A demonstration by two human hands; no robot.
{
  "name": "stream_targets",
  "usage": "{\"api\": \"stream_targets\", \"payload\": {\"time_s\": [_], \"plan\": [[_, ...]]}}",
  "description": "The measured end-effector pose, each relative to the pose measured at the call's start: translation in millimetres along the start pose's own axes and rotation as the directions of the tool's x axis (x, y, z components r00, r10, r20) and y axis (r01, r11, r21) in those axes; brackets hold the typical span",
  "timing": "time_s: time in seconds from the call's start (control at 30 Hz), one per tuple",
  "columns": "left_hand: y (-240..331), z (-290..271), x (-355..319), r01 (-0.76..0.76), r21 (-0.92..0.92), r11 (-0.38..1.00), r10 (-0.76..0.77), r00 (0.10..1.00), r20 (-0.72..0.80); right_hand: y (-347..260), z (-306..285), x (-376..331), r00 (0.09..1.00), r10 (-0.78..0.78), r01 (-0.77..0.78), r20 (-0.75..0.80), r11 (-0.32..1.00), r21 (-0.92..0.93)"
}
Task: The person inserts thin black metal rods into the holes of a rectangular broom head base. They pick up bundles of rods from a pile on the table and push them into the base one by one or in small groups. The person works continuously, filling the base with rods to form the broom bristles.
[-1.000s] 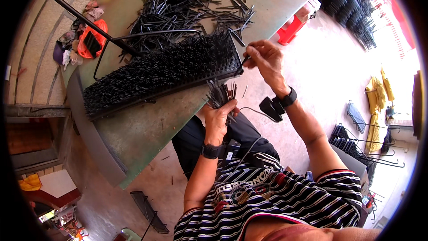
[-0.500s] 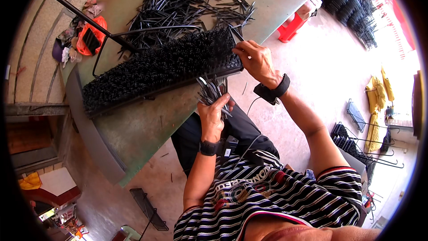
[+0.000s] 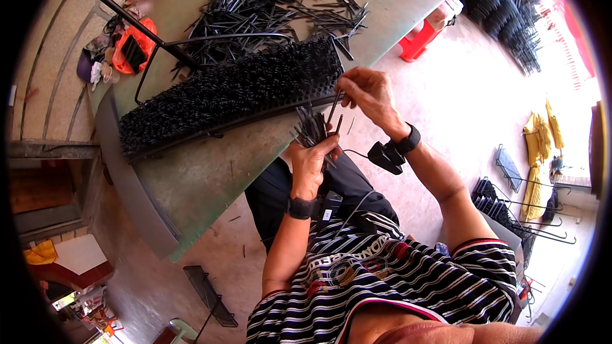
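A long black brush point(image 3: 223, 92), thick with short bristles, lies across the table, with a row of bare holes along its near right edge. In front of that edge my left hand point(image 3: 308, 164) is closed around a bundle of thin black strips point(image 3: 310, 126), their ends pointing up toward the brush. My right hand point(image 3: 373, 94) is beside the brush's right end. Between thumb and forefinger it pinches a single black strip point(image 3: 333, 107), whose lower end is close to the bundle; whether they touch, I cannot tell.
Behind the brush, a heap of loose black strips point(image 3: 248, 16) covers part of the green table point(image 3: 197, 194). The brush's long handle point(image 3: 127, 16) slants to the upper left. An orange bag point(image 3: 143, 35) is at the left. A red stool point(image 3: 417, 41) stands beyond the table's right edge.
My right hand has drawn back slightly from the brush's corner, and a strip now shows in its pinch beside the bundle. My left hand has shifted a little to the right.
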State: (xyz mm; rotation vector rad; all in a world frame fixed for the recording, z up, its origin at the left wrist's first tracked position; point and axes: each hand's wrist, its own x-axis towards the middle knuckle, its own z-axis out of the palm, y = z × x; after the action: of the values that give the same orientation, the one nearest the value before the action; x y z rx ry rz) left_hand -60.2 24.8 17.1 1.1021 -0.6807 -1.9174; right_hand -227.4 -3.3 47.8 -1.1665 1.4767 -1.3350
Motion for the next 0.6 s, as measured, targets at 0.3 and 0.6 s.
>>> {"api": "stream_targets", "payload": {"time_s": [0.3,0.6], "plan": [[-3,-16,5,0.042,-0.117,0.992,-0.044,0.999,-0.010,-5,14,5,0.818,-0.556,0.477,-0.145,0.798,-0.367],[4,-11,1,-0.010,-0.080,0.997,0.005,0.998,-0.065,5,8,18,0.795,-0.547,0.551,0.263,0.471,-0.688]]}}
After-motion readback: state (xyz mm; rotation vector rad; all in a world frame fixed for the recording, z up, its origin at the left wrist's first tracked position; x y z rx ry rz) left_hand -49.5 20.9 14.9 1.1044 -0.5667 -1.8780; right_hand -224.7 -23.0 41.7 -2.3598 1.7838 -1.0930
